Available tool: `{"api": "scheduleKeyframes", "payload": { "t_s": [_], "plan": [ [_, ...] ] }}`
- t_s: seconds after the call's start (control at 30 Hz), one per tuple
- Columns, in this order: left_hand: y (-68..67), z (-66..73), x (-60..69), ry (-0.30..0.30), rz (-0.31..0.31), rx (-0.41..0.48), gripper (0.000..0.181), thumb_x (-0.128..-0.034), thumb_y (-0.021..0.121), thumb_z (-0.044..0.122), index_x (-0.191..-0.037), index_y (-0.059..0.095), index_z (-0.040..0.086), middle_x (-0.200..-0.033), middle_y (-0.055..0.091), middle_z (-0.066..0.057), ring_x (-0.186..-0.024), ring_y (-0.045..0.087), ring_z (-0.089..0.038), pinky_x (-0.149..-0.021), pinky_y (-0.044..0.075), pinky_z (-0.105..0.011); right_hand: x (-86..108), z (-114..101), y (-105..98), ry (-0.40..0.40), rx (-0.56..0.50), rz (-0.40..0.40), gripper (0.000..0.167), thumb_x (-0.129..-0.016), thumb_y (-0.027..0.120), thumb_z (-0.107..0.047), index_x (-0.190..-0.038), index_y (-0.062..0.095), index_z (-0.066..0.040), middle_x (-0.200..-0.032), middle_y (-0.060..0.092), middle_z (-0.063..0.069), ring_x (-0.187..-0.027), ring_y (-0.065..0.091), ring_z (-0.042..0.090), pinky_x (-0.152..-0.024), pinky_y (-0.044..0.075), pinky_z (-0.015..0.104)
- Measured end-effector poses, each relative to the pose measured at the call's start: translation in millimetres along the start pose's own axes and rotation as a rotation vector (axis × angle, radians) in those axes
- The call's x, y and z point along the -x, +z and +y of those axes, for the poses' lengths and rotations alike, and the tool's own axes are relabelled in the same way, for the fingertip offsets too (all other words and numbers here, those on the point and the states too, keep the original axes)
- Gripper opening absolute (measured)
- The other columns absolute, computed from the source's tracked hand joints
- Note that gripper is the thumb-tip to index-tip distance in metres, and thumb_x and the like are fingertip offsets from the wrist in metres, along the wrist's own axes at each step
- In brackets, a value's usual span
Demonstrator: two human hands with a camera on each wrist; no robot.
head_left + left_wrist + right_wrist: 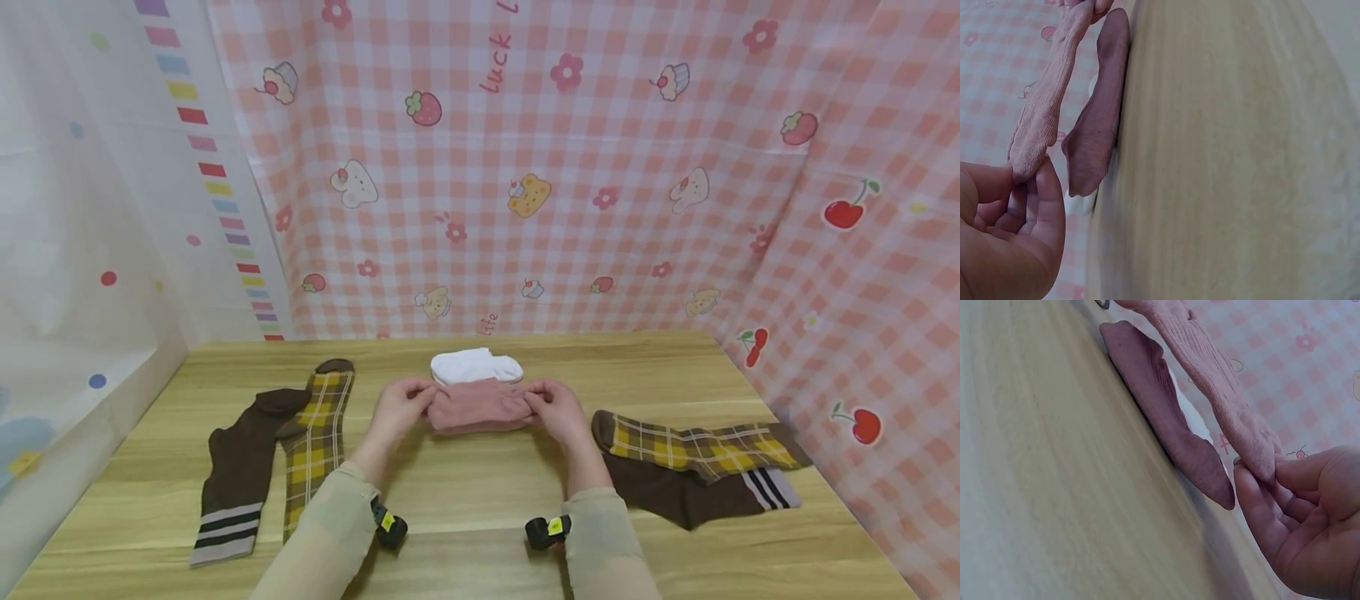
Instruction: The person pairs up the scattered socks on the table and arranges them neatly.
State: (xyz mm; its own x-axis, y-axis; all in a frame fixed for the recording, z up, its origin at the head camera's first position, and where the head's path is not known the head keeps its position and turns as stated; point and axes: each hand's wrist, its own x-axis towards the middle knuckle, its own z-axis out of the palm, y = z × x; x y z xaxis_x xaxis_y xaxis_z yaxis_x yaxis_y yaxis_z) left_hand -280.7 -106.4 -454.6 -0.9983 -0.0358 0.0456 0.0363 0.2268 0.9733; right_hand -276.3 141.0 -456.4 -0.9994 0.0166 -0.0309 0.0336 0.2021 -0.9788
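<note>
A pink ribbed sock (480,403) is stretched sideways between both hands, lifted off the table. My left hand (398,410) pinches its left end between thumb and fingers. At the opposite end, my right hand (558,412) pinches it the same way. Just beneath, a second pink sock (1099,112) lies flat on the table, and the right wrist view shows this lower sock (1160,406) apart from the held one. Behind the pink socks lies white sock fabric (474,364), partly covered in the head view.
At the left lie a dark brown sock with striped cuff (242,467) and a yellow plaid sock (315,442). At the right, another plaid sock (697,448) overlaps a brown striped-cuff sock (667,492). The wooden table (465,533) ends at a pink checked curtain (480,208).
</note>
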Motion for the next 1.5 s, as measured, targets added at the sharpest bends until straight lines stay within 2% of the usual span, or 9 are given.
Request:
{"api": "scheduleKeyframes", "payload": {
  "t_s": [0.13, 0.23, 0.5, 0.7, 0.87, 1.07, 1.23, 1.33, 1.5],
  "plan": [
    [1.4, -0.8, -0.8, 0.027, 0.006, -0.057, 0.012, -0.0919, 0.064, -0.001, -0.099, 0.069, -0.010, -0.094, 0.068, -0.016, -0.076, 0.060, -0.014, -0.067, 0.055, -0.027, -1.2, -0.4, -0.6, -0.007, 0.083, -0.005, 0.011, -0.097, 0.058, 0.002, -0.103, 0.062, 0.010, -0.088, 0.064, 0.013, -0.072, 0.061, 0.013, -0.069, 0.058, 0.032],
    [2.0, -1.7, -1.3, 0.043, 0.012, -0.084, 0.010, -0.0910, 0.065, -0.001, -0.096, 0.070, -0.009, -0.089, 0.069, -0.014, -0.073, 0.060, -0.013, -0.064, 0.054, -0.025, -0.9, -0.1, -1.1, -0.012, 0.163, 0.001, 0.010, -0.097, 0.060, 0.000, -0.100, 0.063, 0.008, -0.086, 0.063, 0.012, -0.072, 0.061, 0.014, -0.067, 0.057, 0.030],
    [2.5, -1.4, -0.3, 0.017, 0.005, -0.139, 0.008, -0.0908, 0.067, -0.001, -0.094, 0.070, -0.007, -0.080, 0.067, -0.009, -0.065, 0.058, -0.011, -0.059, 0.053, -0.024, -1.4, 2.8, 1.4, -0.023, 0.331, 0.001, 0.010, -0.096, 0.063, -0.006, -0.098, 0.066, 0.003, -0.084, 0.062, 0.009, -0.075, 0.059, 0.018, -0.068, 0.054, 0.029],
    [2.3, -4.3, -2.1, 0.021, -0.004, -0.213, 0.008, -0.0910, 0.066, 0.000, -0.092, 0.072, -0.006, -0.078, 0.067, -0.007, -0.064, 0.058, -0.011, -0.058, 0.053, -0.024, -0.9, 3.4, 3.8, -0.038, 0.387, 0.001, 0.010, -0.096, 0.064, -0.008, -0.097, 0.067, 0.001, -0.085, 0.063, 0.008, -0.078, 0.059, 0.018, -0.070, 0.054, 0.031],
    [2.2, -6.6, -3.9, 0.052, -0.006, -0.259, 0.007, -0.0895, 0.066, -0.001, -0.089, 0.071, -0.006, -0.077, 0.067, -0.007, -0.065, 0.059, -0.012, -0.058, 0.054, -0.025, -0.3, 3.5, 2.0, -0.054, 0.432, 0.012, 0.010, -0.095, 0.064, -0.009, -0.097, 0.067, 0.001, -0.087, 0.065, 0.009, -0.081, 0.060, 0.021, -0.073, 0.053, 0.034],
    [-3.0, -1.5, -1.4, 0.119, 0.027, -0.418, 0.008, -0.0901, 0.067, 0.007, -0.092, 0.073, 0.001, -0.087, 0.070, -0.008, -0.083, 0.063, -0.022, -0.078, 0.052, -0.038, 1.1, -0.7, -2.6, -0.097, 0.553, 0.053, 0.015, -0.095, 0.065, -0.016, -0.101, 0.069, -0.003, -0.095, 0.067, 0.009, -0.088, 0.060, 0.024, -0.083, 0.050, 0.042],
    [-4.8, 8.5, 6.3, 0.172, 0.025, -0.527, 0.018, -0.0910, 0.065, 0.009, -0.105, 0.072, 0.000, -0.100, 0.071, -0.012, -0.095, 0.065, -0.029, -0.088, 0.051, -0.045, 4.4, -9.5, -4.3, -0.171, 0.589, 0.050, 0.017, -0.095, 0.065, -0.014, -0.105, 0.069, -0.002, -0.100, 0.068, 0.011, -0.093, 0.062, 0.027, -0.087, 0.050, 0.045],
    [-3.0, 14.9, 12.8, 0.243, 0.001, -0.593, 0.024, -0.0907, 0.064, 0.008, -0.111, 0.071, -0.002, -0.106, 0.070, -0.016, -0.099, 0.065, -0.032, -0.089, 0.051, -0.047, 7.2, -14.6, -3.9, -0.241, 0.625, 0.031, 0.019, -0.094, 0.065, -0.012, -0.109, 0.069, 0.000, -0.104, 0.069, 0.013, -0.097, 0.064, 0.029, -0.089, 0.051, 0.046],
    [0.8, 20.0, 22.9, 0.398, -0.025, -0.674, 0.026, -0.0905, 0.065, 0.008, -0.113, 0.069, -0.003, -0.110, 0.069, -0.019, -0.105, 0.063, -0.037, -0.094, 0.049, -0.049, 13.6, -22.5, -0.4, -0.348, 0.716, -0.030, 0.025, -0.095, 0.065, -0.013, -0.115, 0.068, 0.000, -0.110, 0.069, 0.014, -0.103, 0.064, 0.031, -0.091, 0.050, 0.047]
  ]
}}
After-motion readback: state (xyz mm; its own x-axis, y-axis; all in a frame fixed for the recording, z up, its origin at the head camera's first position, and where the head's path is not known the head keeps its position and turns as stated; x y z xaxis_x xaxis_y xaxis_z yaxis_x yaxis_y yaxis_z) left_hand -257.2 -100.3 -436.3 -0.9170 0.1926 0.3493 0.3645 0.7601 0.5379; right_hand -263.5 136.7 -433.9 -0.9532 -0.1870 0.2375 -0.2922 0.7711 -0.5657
